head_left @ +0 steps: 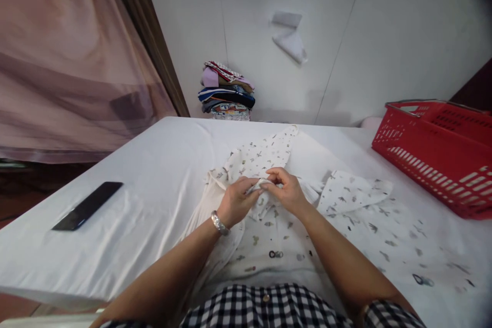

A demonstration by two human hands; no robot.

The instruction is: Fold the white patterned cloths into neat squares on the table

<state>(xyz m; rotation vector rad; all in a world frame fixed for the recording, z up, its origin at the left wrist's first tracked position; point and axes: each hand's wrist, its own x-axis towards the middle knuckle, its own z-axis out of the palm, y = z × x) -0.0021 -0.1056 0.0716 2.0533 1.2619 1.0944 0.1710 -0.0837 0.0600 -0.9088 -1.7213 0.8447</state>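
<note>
A white garment (pixel 277 238) with small dark printed motifs lies crumpled over the table in front of me, reaching up against my checked shirt. My left hand (pixel 238 200) pinches a bunched fold of it between thumb and fingers. Close beside it, my right hand (pixel 286 190) grips the same fold, thumb and fingertips pressed together. The fingertips of both hands nearly meet there and partly hide the fold. One narrow part of the garment stretches away toward the back, and another sleeve-like part spreads to the right. A silvery band circles my left wrist.
A white cloth covers the table (pixel 146 164). On its left side lies a black phone (pixel 88 206). A red plastic basket (pixel 434 154) stands at the right. Folded clothes (pixel 226 92) are stacked beyond the back edge, by the wall. A pink curtain (pixel 77 61) hangs at left.
</note>
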